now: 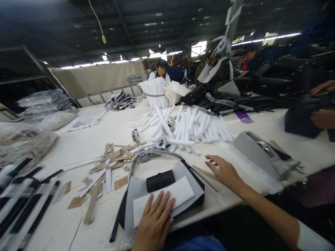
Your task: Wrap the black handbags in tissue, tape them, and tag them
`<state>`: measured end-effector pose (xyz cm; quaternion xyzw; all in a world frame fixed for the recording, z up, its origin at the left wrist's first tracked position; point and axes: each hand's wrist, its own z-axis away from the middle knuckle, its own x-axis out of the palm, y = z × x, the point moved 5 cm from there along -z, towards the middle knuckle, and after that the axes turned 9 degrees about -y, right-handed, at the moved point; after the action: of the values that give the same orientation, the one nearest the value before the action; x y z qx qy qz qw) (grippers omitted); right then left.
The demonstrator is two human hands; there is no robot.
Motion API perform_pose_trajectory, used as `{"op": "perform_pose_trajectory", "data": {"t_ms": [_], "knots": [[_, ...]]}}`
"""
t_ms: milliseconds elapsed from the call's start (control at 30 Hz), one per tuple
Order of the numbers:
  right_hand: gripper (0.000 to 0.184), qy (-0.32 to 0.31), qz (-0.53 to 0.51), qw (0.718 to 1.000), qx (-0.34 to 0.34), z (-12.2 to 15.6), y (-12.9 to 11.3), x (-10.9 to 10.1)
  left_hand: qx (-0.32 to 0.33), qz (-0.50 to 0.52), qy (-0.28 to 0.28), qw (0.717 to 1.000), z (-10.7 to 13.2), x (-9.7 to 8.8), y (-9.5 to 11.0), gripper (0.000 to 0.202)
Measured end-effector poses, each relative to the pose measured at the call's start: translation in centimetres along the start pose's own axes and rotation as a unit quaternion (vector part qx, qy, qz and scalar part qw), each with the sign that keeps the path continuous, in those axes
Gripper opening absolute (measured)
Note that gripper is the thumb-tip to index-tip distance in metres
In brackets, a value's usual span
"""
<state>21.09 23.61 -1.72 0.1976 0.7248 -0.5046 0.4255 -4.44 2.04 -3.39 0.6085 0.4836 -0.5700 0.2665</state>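
My left hand lies flat with its fingers spread on a folded white foam sheet. That sheet rests on grey-white lining paper over a black bag, which lies on the table at its front edge. Just beyond the sheet sits a small black rolled pouch. A wrapped grey strap arches along the bag's far side. To the right of the bag, my right hand hovers over the table, fingers apart and slightly curled, holding nothing.
White foam rods lie heaped at the centre, with rolled straps in front. Cardboard strips are scattered left. A grey tape dispenser stands right. A co-worker's hands hold dark material at far right; another person is behind.
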Motion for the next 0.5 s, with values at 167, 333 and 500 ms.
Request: {"op": "perform_pose_trajectory", "data": {"t_ms": [167,333,500], "knots": [[0.051,-0.043,0.029,0.998,0.046,-7.3,1.6,2.0,0.006,-0.024,0.021,0.999,-0.1,-0.2,0.0,0.058],[0.049,-0.117,0.043,0.989,0.074,-7.8,3.2,2.2,-0.018,-0.024,0.003,1.0,0.1,0.6,0.1,0.062],[0.044,-0.132,0.1,0.979,0.117,-0.5,8.4,-1.9,-0.032,-0.003,0.007,0.999,0.0,1.5,0.2,0.072]]}}
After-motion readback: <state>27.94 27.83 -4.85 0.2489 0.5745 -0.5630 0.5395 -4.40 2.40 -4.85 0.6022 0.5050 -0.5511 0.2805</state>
